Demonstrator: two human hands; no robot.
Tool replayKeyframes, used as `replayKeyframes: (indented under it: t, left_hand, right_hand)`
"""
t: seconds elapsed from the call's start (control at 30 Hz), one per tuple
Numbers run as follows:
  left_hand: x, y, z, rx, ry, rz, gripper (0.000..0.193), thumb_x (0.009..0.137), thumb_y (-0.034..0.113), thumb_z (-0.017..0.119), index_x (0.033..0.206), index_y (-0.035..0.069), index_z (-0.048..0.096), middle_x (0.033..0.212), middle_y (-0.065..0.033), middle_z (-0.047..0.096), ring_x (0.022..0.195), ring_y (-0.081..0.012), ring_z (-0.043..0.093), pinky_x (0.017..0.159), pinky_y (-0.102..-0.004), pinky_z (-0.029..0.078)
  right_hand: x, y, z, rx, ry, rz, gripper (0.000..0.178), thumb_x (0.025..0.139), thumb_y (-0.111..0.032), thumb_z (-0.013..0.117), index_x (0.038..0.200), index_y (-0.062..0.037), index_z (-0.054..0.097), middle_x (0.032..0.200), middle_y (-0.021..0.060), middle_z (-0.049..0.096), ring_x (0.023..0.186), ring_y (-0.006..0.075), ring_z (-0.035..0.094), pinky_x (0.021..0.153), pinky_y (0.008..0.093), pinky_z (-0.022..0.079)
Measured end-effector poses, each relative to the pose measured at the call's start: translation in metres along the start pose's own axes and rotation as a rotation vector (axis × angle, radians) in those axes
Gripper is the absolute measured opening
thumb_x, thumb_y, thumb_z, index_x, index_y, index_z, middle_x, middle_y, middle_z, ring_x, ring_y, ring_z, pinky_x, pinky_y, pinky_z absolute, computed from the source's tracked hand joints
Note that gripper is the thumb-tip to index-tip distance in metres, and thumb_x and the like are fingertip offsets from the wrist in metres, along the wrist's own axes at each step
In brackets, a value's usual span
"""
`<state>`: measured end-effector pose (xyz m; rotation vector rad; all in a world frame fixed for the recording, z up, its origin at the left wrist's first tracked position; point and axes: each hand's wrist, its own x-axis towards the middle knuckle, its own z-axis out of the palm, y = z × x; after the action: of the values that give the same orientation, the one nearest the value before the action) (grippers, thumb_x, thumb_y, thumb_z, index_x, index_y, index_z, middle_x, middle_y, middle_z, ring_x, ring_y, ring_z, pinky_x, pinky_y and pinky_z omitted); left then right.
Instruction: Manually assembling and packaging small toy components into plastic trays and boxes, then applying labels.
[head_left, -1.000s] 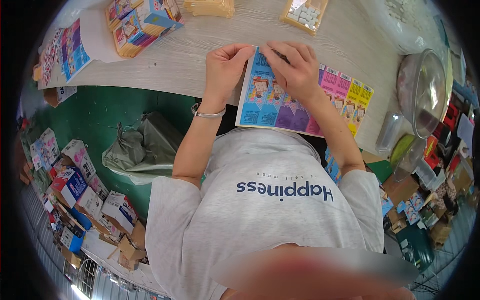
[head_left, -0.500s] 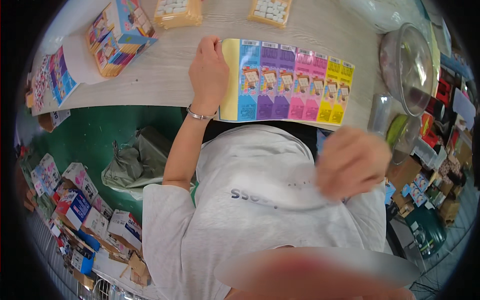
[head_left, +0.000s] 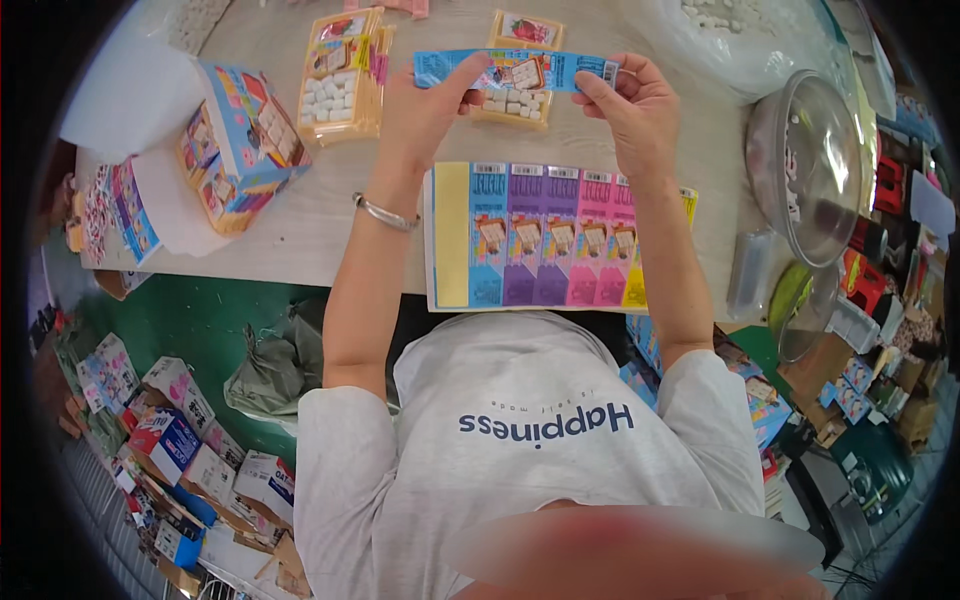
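Observation:
A long blue printed sticker (head_left: 508,71) is stretched level between my two hands. My left hand (head_left: 430,112) pinches its left part, thumb on top. At the other end, my right hand (head_left: 640,108) grips it between thumb and fingers. Directly behind and under the sticker lies a clear-topped pack of white pieces (head_left: 515,104), partly covered by it; I cannot tell whether they touch. Left of that sits a stack of similar packs (head_left: 328,98). Closer to my body, a sheet of blue, purple, pink and yellow stickers (head_left: 540,235) lies at the table edge, its right part hidden under my right forearm.
A colourful display box (head_left: 240,150) stands at the left of the table (head_left: 345,215). To the right are a clear plastic bowl (head_left: 808,165) and a large plastic bag of white pieces (head_left: 735,45). Cartons (head_left: 175,440) crowd the floor at lower left.
My left hand has left the sheet's edge and moved away from my body. My right hand has come up from near my chest. Both now hold the blue sticker over the pack.

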<state>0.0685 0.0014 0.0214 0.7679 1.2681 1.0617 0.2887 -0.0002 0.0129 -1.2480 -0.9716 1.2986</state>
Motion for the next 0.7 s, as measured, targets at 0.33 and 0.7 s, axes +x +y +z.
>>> replayKeyframes:
  t: [0.33,0.7]
  left_hand:
    - [0.068,-0.016,0.001,0.718,0.083,0.225,0.033,0.075,0.039,0.084,0.078,0.007,0.076,0.066,-0.0026,0.071,0.057,-0.0109,0.063,0.055,-0.0303,0.049]
    - [0.059,-0.015,0.015,0.943,0.153,0.28,0.036,0.075,0.039,0.081,0.078,0.004,0.072,0.072,-0.0091,0.072,0.066,-0.0252,0.069,0.061,-0.0404,0.052]
  right_hand:
    - [0.04,0.032,0.002,-0.168,0.16,0.055,0.029,0.083,-0.007,0.081,0.102,0.0001,0.061,0.083,0.0075,0.071,0.067,0.0111,0.07,0.057,0.019,0.054]
    - [0.036,0.037,0.0,-0.432,0.201,-0.008,0.031,0.08,-0.013,0.083,0.099,0.001,0.063,0.081,0.0065,0.071,0.065,0.0098,0.068,0.056,0.0207,0.053]
